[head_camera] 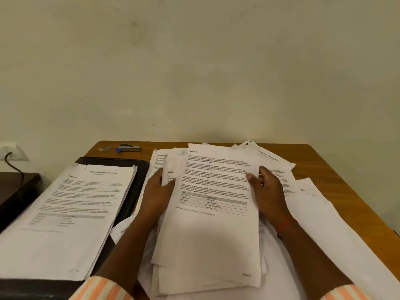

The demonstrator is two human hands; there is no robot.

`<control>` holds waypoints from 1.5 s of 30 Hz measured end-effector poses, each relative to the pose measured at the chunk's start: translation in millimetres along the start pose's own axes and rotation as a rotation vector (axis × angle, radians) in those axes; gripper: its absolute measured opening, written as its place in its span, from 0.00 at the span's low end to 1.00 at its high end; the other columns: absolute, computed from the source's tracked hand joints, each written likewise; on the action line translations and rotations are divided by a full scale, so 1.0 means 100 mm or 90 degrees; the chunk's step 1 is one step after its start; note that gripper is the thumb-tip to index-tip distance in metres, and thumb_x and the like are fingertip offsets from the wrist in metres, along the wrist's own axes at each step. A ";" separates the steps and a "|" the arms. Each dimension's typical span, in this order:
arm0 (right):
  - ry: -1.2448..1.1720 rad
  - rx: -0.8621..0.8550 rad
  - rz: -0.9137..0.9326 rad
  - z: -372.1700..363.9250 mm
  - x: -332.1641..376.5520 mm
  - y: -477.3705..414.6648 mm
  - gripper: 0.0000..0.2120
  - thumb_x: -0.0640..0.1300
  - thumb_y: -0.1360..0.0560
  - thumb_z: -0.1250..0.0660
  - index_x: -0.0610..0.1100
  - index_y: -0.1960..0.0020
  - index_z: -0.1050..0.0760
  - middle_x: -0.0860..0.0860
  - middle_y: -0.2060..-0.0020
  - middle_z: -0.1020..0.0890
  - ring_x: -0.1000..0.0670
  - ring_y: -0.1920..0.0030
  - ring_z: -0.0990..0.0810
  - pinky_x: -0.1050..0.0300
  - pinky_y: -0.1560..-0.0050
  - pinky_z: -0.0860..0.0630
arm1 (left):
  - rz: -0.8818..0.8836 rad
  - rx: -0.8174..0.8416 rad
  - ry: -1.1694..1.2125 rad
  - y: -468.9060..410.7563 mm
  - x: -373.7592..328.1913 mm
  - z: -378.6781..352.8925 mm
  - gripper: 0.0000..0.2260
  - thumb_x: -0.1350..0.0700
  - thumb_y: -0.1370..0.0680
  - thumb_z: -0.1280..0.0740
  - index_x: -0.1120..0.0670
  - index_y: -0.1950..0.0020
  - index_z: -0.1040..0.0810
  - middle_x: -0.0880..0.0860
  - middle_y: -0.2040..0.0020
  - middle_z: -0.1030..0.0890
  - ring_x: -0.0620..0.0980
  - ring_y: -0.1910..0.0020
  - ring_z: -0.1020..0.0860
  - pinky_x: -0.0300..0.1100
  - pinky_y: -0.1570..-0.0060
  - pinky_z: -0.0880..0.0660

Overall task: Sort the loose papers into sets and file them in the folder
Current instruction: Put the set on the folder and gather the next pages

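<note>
Papers (211,234) between left hand (157,191) and right hand (268,191), folder (140,180) leftward

Plain cream wall (194,61), dim warm light. Brown wooden desk (324,165) against it. Far left: wall socket (13,150), black cable (13,164), dark side table (17,187).

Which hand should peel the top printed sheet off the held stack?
Probably right. The right hand pinches the right edge of the top white printed sheet, thumb on its face, while the left hand grips the left edge of the white paper stack, steadying it.
</note>
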State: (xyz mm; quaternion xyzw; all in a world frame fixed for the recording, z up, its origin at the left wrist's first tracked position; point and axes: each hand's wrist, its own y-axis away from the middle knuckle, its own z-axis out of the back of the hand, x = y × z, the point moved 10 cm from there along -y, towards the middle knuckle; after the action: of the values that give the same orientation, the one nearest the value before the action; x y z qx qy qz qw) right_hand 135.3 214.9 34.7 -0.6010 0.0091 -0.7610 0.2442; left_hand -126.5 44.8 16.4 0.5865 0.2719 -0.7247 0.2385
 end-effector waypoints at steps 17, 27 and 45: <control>-0.289 0.453 -0.240 -0.44 0.15 0.47 0.24 0.29 0.25 0.32 0.42 0.30 0.29 0.44 0.37 0.19 0.41 0.37 0.19 0.40 0.38 0.22 | 0.008 -0.113 0.107 0.03 -0.02 0.19 0.10 0.49 0.20 0.31 0.47 0.39 0.21 0.47 0.49 0.13 0.48 0.53 0.14 0.50 0.55 0.16; -0.100 -0.383 -0.121 0.94 -0.44 0.09 0.10 0.41 0.20 0.33 0.46 0.39 0.25 0.49 0.42 0.19 0.49 0.44 0.19 0.49 0.42 0.20 | 0.002 -0.129 0.094 -0.01 -0.16 0.37 0.04 0.50 0.20 0.31 0.49 0.47 0.22 0.48 0.57 0.15 0.40 0.64 0.16 0.36 0.69 0.19; -0.164 0.099 -0.102 -0.26 0.05 0.17 0.09 0.39 0.20 0.33 0.44 0.40 0.24 0.52 0.50 0.14 0.53 0.52 0.14 0.61 0.59 0.19 | -0.047 -0.174 0.009 0.08 -0.19 0.26 0.10 0.49 0.21 0.29 0.49 0.41 0.21 0.44 0.52 0.17 0.38 0.58 0.17 0.30 0.63 0.24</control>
State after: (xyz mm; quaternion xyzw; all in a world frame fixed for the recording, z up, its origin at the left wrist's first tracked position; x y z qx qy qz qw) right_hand 116.7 191.0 27.0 -0.6716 -0.1289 -0.6932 0.2278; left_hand -136.4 21.6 38.2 0.5434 0.3909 -0.6850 0.2874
